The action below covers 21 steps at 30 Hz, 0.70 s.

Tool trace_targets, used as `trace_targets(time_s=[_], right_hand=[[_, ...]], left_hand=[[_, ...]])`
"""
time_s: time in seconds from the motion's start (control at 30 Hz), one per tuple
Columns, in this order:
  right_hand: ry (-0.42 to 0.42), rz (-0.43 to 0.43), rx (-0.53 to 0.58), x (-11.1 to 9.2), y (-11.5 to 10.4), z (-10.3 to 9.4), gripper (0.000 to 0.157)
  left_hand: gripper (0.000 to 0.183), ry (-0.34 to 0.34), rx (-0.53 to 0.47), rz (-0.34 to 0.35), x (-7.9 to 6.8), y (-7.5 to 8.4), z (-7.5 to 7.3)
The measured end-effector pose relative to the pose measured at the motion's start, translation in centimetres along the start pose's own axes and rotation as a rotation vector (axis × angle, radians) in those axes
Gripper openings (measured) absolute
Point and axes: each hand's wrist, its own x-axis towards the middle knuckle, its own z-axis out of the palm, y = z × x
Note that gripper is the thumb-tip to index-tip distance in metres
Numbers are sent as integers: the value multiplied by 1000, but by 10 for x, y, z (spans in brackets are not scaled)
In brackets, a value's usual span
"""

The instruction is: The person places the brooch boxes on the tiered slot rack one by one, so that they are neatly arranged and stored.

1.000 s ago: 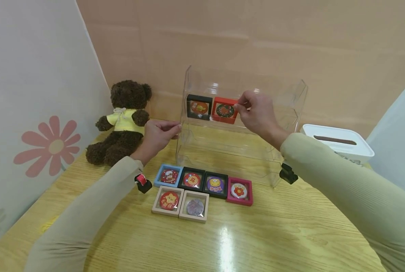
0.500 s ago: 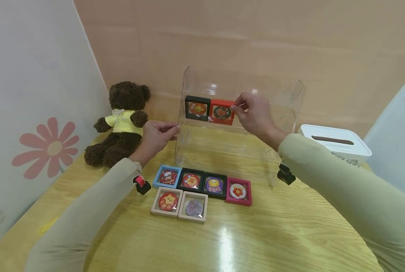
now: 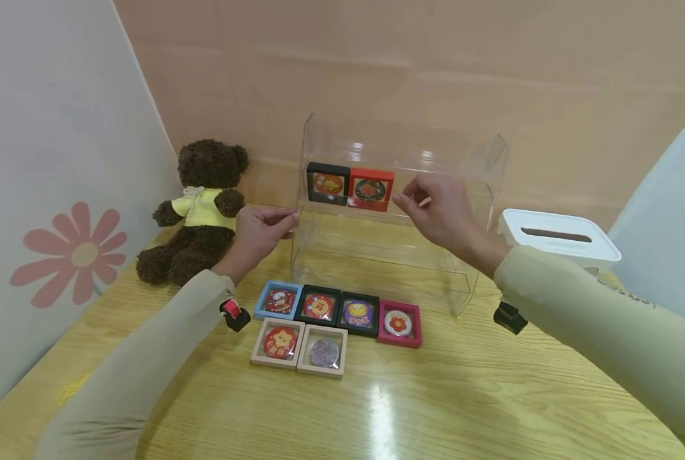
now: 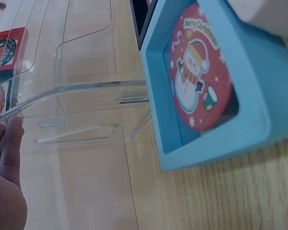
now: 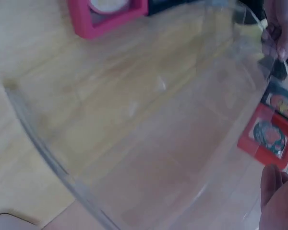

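Note:
A clear plastic display rack [image 4: 86,87] with tiered shelves stands on the table. My left hand [image 3: 256,236] pinches its left side edge. On an upper tier, a black square frame [image 3: 328,184] and a red square frame [image 3: 371,189] stand side by side, each with a round badge inside. Just right of the red frame is my right hand [image 3: 441,207], apart from it, fingers loosely bent and holding nothing. In front of the rack lie a light blue frame [image 3: 278,300], two black ones, a magenta frame [image 3: 399,324] and two beige frames [image 3: 322,351], all with round inserts.
Left of the rack sits a brown teddy bear [image 3: 207,207] in a yellow top. A white tissue box [image 3: 560,233] stands to the right, behind my right forearm. Walls rise at the back and left of the wooden table [image 3: 463,396].
My right hand has let go of the red frame and drawn slightly right and down. The red frame stays beside the black one. My left hand keeps its grip on the rack.

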Motion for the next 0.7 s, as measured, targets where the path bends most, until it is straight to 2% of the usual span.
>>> trace_targets(time_s=[0.13, 0.27, 0.5, 0.7], right_hand=[[-34, -70, 52, -32, -7, 4, 13], [-81, -63, 100, -67, -8, 9, 13], [-184, 73, 161, -117, 7, 16, 12], [-275, 181, 172, -154, 21, 25, 9]], left_hand=[[22, -3, 22, 12, -2, 0, -2], [23, 1, 51, 7, -3, 0, -5], [24, 5, 94, -1, -4, -3, -6], [23, 17, 40, -4, -1, -2, -1]])
